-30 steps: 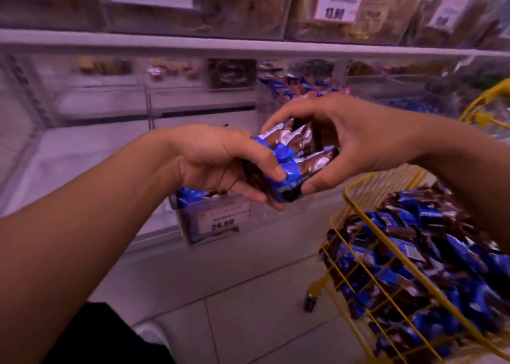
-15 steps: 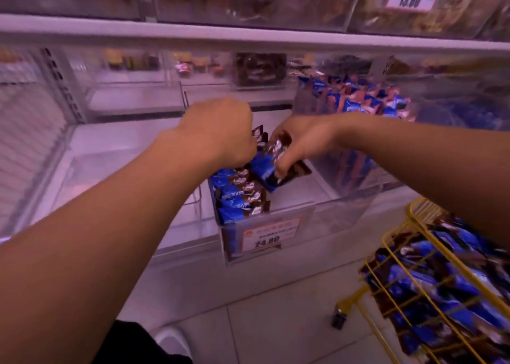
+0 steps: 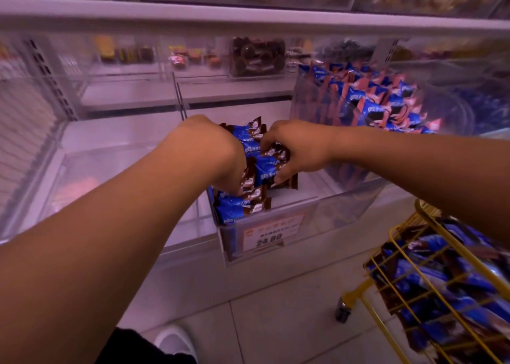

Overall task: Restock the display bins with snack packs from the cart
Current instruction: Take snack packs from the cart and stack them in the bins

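Blue-and-brown foil snack packs (image 3: pixel 249 195) stacked at left side of clear acrylic display bin (image 3: pixel 309 206); more held in yellow wire cart (image 3: pixel 430 281), near right. Stack pressed by left hand (image 3: pixel 218 154), finger posture hidden; few packs clamped by right hand (image 3: pixel 298 149). Risk: stack toppled rightward if support released early

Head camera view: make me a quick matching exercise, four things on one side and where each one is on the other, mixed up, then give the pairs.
Things
1. yellow wire cart
2. price tag
3. right hand
4. white shoe

Places
A. on the front wall of the clear bin
B. on the floor tiles at the bottom edge
C. lower right, loaded with blue snack packs
D. inside the bin, gripping blue and brown snack packs

Pairs: 1-C, 2-A, 3-D, 4-B
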A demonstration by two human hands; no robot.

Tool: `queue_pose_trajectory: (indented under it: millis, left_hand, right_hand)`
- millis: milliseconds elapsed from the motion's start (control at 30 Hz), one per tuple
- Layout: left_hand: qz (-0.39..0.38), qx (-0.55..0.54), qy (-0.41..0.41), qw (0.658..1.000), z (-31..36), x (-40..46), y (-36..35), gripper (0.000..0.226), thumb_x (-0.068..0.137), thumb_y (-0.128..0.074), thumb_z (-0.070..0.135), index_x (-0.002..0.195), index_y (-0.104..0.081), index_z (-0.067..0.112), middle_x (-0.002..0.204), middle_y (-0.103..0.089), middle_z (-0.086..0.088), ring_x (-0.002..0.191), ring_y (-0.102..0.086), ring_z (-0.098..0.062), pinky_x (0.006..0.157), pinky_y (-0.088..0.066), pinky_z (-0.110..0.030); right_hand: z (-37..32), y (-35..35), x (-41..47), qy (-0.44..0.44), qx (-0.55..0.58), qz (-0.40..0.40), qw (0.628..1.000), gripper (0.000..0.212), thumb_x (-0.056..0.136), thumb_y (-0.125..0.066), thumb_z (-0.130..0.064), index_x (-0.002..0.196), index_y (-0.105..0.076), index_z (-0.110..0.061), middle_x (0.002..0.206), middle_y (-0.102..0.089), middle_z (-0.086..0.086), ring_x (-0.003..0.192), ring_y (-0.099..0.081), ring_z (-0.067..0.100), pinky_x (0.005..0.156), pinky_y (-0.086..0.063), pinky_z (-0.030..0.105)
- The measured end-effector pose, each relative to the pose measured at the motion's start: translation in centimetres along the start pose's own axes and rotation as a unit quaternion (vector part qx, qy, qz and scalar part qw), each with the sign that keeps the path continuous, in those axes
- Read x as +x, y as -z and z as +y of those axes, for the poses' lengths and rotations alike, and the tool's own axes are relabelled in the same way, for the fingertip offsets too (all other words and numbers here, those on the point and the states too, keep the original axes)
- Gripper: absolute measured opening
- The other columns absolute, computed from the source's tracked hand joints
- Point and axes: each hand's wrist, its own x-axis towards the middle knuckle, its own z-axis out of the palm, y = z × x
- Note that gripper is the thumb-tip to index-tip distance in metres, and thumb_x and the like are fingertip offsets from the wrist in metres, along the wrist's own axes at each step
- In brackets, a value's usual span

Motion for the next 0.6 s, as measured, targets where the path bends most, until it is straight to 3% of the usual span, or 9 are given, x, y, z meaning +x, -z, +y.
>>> queue_pose_trajectory:
  millis: [133, 300, 433, 533, 600]
  left_hand:
    - [0.012, 0.001, -0.002, 1.0, 0.0, 0.0, 0.0, 0.059, 0.095, -0.047, 0.06, 0.143, -0.045, 0.025, 0.132, -0.058, 0.001, 0.115, -0.056, -0.019, 0.075, -0.039, -0.03]
    - [0.019, 0.003, 0.002, 1.0, 0.0, 0.5, -0.1, 0.056, 0.095, -0.048, 0.06, 0.138, -0.05, 0.025, 0.126, -0.06, 0.002, 0.108, -0.057, -0.017, 0.055, -0.031, -0.026]
    - [0.046, -0.032, 0.004, 0.998, -0.3, 0.3, -0.1, 0.056, 0.089, -0.054, 0.064, 0.133, -0.054, 0.028, 0.12, -0.061, 0.003, 0.103, -0.058, -0.017, 0.068, -0.041, -0.03]
    - [0.153, -0.13, -0.018, 0.98, -0.6, -0.3, 0.5, 0.044, 0.087, -0.059, 0.06, 0.119, -0.062, 0.029, 0.11, -0.062, -0.001, 0.096, -0.059, -0.023, 0.077, -0.049, -0.037]
    - [0.288, -0.217, -0.052, 0.931, 0.0, -1.2, 1.5, 0.031, 0.088, -0.062, 0.053, 0.106, -0.065, 0.028, 0.101, -0.066, -0.002, 0.09, -0.061, -0.026, 0.079, -0.054, -0.04]
  right_hand:
    - [-0.4, -0.2, 0.0, 0.021, -0.025, 0.028, 0.999, 0.062, 0.072, -0.08, -0.049, 0.12, -0.059, -0.017, 0.114, -0.056, 0.004, 0.094, -0.053, 0.017, 0.084, -0.052, 0.038]
    - [-0.7, -0.3, -0.1, 0.011, -0.008, 0.028, 1.0, 0.067, 0.071, -0.083, -0.048, 0.126, -0.061, -0.017, 0.121, -0.063, 0.003, 0.105, -0.059, 0.02, 0.089, -0.053, 0.039]
    - [-1.0, 0.6, -1.3, 0.014, -0.043, 0.028, 0.999, 0.07, 0.076, -0.079, -0.05, 0.133, -0.055, -0.018, 0.13, -0.055, 0.005, 0.113, -0.055, 0.022, 0.093, -0.049, 0.04]
    - [-0.9, 3.6, -5.3, 0.0, -0.068, 0.09, 0.994, 0.065, 0.079, -0.074, -0.052, 0.133, -0.055, -0.021, 0.132, -0.053, 0.005, 0.119, -0.053, 0.024, 0.099, -0.045, 0.042]
    - [-0.1, 6.0, -10.2, 0.009, -0.057, 0.178, 0.982, 0.05, 0.081, -0.07, -0.053, 0.121, -0.064, -0.023, 0.118, -0.061, 0.002, 0.104, -0.059, 0.02, 0.09, -0.049, 0.037]
